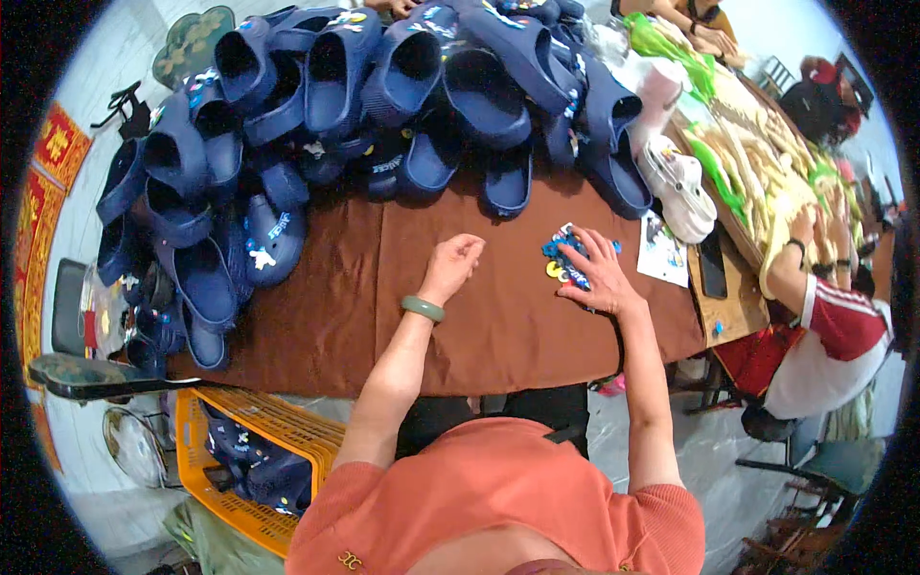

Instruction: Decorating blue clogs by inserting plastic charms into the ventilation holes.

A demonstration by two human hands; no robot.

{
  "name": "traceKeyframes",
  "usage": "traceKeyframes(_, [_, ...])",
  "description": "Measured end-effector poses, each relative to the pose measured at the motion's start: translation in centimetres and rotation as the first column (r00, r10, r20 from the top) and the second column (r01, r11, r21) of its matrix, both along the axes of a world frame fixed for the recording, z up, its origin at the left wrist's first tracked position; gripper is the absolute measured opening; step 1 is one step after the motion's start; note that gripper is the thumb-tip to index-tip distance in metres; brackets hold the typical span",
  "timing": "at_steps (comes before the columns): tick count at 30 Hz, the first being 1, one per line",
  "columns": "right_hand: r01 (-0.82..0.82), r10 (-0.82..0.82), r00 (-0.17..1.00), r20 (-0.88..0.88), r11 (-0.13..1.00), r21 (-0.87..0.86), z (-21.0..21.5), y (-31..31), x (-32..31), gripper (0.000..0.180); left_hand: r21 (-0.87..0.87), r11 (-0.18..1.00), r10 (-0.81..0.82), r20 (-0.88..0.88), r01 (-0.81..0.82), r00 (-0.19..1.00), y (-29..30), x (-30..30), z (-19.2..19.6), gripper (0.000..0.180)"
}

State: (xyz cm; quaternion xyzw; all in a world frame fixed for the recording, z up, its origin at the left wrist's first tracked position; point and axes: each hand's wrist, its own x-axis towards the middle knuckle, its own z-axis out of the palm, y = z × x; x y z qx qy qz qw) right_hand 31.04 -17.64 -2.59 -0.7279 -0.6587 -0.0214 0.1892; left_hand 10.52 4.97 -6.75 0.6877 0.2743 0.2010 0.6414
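My right hand (596, 266) lies with fingers spread over a small heap of blue, white and yellow shoe charms (558, 251) on the brown tablecloth (450, 326). Part of the heap is hidden under the fingers. My left hand (452, 268), with a green bangle on its wrist, is over the cloth to the left of the charms. Its fingers are curled together, and whether anything is between them is hidden. Beyond both hands, navy clogs (484, 96) are piled along the far edge; one clog (272, 240) at the left carries a white charm and lettering.
White clogs (678, 192) and a printed card (663, 251) are to the right, beside a black phone (712, 266). A person (824, 335) works at the adjoining table, heaped with pale and green pieces. An orange crate (259, 407) of navy clogs stands below left.
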Motion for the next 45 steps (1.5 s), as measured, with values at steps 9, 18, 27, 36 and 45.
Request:
traceKeyframes(9, [0.001, -0.002, 1.000, 0.007, 0.997, 0.071, 0.7, 1.2, 0.7, 0.056, 0.070, 0.997, 0.015, -0.024, -0.013, 1.000, 0.9, 0.8, 0.3, 0.022])
traceKeyframes(18, [-0.062, 0.054, 0.983, 0.177, 0.997, 0.042, 0.3, 2.1, -1.5, 0.037, 0.111, 0.994, 0.004, 0.063, -0.011, 0.998, 0.1, -0.1, 0.2, 0.022])
traceKeyframes(27, [-0.073, 0.053, 0.992, 0.111, 0.979, 0.189, -0.8, 1.6, -1.0, 0.031, 0.107, 0.994, 0.022, 0.070, -0.029, 0.997, -0.3, -1.0, 1.3, 0.021])
traceKeyframes(36, [-0.079, 0.057, 0.996, 0.068, 0.917, 0.391, -1.6, 1.5, 0.1, 0.019, 0.013, 0.999, 0.029, 0.022, -0.030, 0.999, -0.3, -2.1, 2.3, 0.025])
traceKeyframes(45, [0.002, -0.010, 1.000, 0.013, 0.868, 0.497, -2.5, 0.9, 0.4, 0.016, 0.716, -0.331, 0.635, 0.651, -0.615, 0.417, 14.7, -16.7, 20.5, 0.064])
